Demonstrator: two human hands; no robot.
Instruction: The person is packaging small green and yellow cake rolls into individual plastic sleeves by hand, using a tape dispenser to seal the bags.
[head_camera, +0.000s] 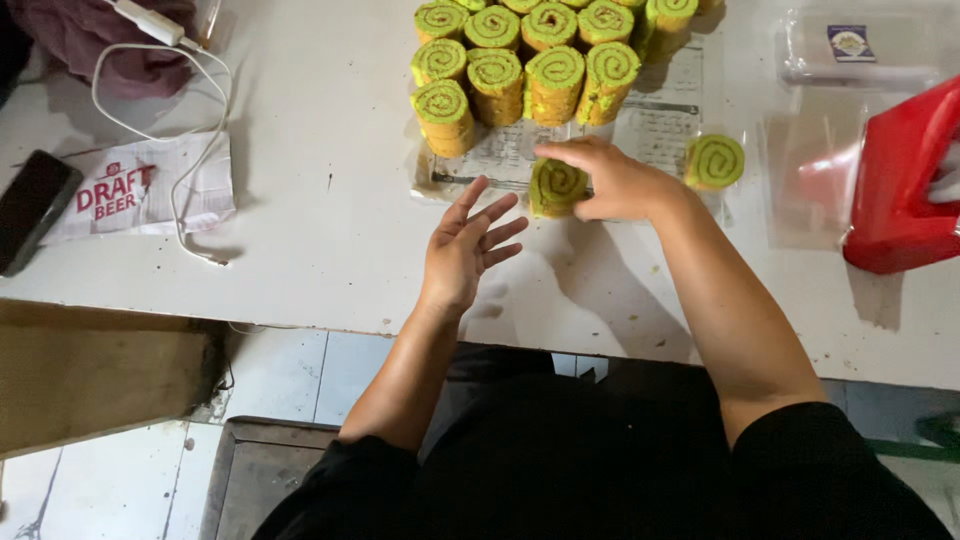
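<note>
Two bare hands work over the white table (330, 200). Nearest is the left hand (465, 250), open, fingers spread and holding nothing, palm turned toward 2 o'clock. Just beyond it, the right hand (615, 180) pinches a green swirl roll slice (556, 187) between thumb and fingers, standing it on edge at the front border of the printed paper sheet (660, 125). One single slice (715, 160) lies at 3 o'clock of that hand. At 12 o'clock the stacked slices (520, 60) sit close together in rows. I judge the soft cake wants a light pinch at its sides, with the open hand ready under it, so the spiral is not crushed. Far left are a white cable (190, 150) and a dark phone (35, 205); far right, a red object (900, 185).
</note>
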